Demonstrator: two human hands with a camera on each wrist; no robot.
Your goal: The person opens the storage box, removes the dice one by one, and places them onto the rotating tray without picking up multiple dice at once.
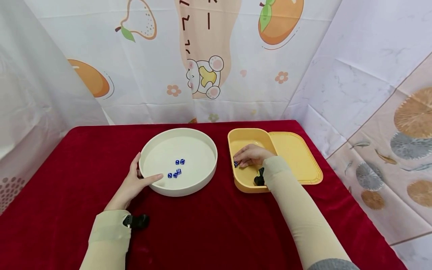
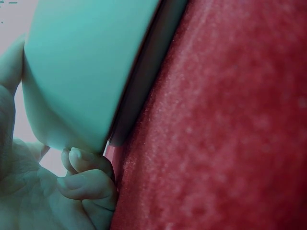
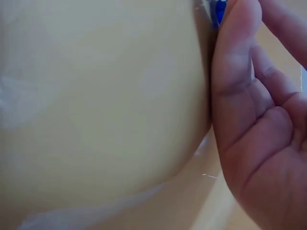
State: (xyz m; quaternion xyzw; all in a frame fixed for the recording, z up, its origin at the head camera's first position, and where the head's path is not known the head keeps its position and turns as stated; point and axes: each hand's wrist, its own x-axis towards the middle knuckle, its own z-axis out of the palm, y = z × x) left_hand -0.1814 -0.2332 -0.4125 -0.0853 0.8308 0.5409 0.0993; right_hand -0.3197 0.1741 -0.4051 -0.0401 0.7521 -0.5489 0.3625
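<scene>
While your left hand (image 1: 133, 183) clasps the near-left rim of the white bowl (image 1: 189, 187), thumb hooked over the edge and, in the left wrist view, fingers curled under the wall, your right hand (image 1: 251, 155) is down inside the yellow box (image 1: 248, 185). Fingers there are bunched and bent over a blue die (image 1: 236, 164) at the box's left wall; the right wrist view shows a sliver of blue at a fingertip (image 3: 240, 28), so you look to be pinching it, though the contact itself is half hidden. Five more dice (image 1: 177, 169) already lie in the bowl, loosely grouped near its middle, a pair above and three below. Here's the relation that counts: the bowl sits straight to the left of your right hand, just beside the box with a strip of red surface (image 1: 216, 232) between them, and the right hand is the nearer one to the die, the left being busy with the rim. A die has no long axis to worry about. The lid (image 1: 297, 157) lies flat against the box's right side, out of the path.
</scene>
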